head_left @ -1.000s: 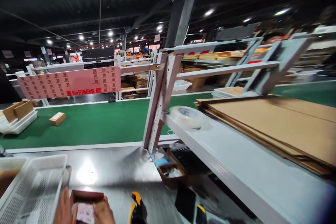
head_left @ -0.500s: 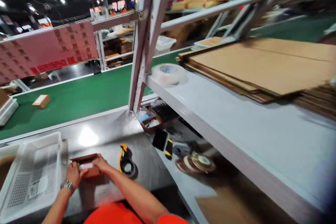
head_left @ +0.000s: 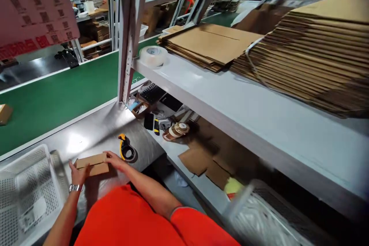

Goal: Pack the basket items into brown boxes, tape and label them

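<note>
A small brown cardboard box [head_left: 96, 168] sits on the steel table [head_left: 95, 132], its top flaps folded down with a thin seam between them. My left hand [head_left: 78, 173] grips its left end, thumb on top. At the right end, my right hand [head_left: 113, 160] holds the box with the fingers near the top edge. What lies inside is hidden by the flaps. Just right of my right hand lies a yellow and black tape dispenser [head_left: 127, 150]. To the left of the box stands a white perforated basket [head_left: 49, 177] with a small pale item in it.
A green conveyor belt [head_left: 69, 94] runs behind the table. On the right, a white shelf [head_left: 201, 84] carries a tape roll [head_left: 152, 55] and stacked flat cardboard [head_left: 311, 54]. Below it are a yellow-black cutter [head_left: 156, 127], tape rolls [head_left: 175, 131] and a plastic-lined bin [head_left: 259, 215].
The box's flaps, raised before with something pale showing inside, are now folded down. Both hands stay on the box. My view has turned to the right and down.
</note>
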Demonstrator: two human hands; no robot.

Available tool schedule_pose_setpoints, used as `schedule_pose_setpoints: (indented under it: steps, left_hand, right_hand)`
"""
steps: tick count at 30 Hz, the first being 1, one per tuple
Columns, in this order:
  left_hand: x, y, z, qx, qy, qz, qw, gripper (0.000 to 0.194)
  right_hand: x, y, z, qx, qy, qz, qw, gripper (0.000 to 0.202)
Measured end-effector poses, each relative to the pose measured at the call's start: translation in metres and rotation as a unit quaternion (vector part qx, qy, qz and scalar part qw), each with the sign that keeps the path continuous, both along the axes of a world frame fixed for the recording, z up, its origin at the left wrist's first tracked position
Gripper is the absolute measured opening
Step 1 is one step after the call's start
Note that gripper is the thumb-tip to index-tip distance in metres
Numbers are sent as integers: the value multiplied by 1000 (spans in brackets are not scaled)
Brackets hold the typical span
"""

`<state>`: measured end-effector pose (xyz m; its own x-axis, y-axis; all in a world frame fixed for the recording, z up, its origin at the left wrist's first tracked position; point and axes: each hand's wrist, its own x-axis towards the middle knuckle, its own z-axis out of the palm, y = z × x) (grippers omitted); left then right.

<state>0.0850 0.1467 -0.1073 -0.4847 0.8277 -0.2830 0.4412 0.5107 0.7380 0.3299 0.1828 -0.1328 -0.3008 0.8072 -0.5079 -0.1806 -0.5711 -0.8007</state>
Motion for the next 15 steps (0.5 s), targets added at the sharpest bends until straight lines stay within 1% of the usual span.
schedule_pose_setpoints:
  steps: [2,4,6,7,8,9,11,12,13,14,15]
  left_hand:
    - [-2,3,4,-17,-54,-9,998,98]
    - [-5,6,6,-25,-70,-35,997,79]
    - [-8,10,6,-25,-69,-63,995,71]
    - [-9,12,5,-21,-69,-73,995,70]
    - [-10,13,3,-17,-71,-80,994,69]
    - [-11,15,1,-13,-76,-86,993,68]
    - [-10,17,-3,-4,-92,-92,992,64]
    - [-10,18,-5,-1,-104,-93,990,62]
    - [-9,19,-7,3,-118,-96,988,61]
    - [-7,21,-8,6,-130,-101,986,60]
    - [-6,22,-8,7,-139,-107,984,58]
  right_hand:
    - [3,-1,-2,3,-13,3,1000,62]
    - [5,-3,-6,18,-32,8,999,62]
    - [10,-9,-10,63,-87,1,994,58]
    - [14,-13,-13,94,-133,-15,986,56]
    - [19,-17,-15,130,-194,-39,972,57]
    - [26,-21,-17,164,-264,-69,948,59]
    - [39,-28,-20,205,-403,-112,885,70]
    - [45,-30,-21,209,-464,-111,854,77]
    - [50,-30,-22,204,-514,-91,828,84]
    - [54,-29,-22,196,-550,-59,810,90]
    - [57,-27,-22,185,-572,-22,799,94]
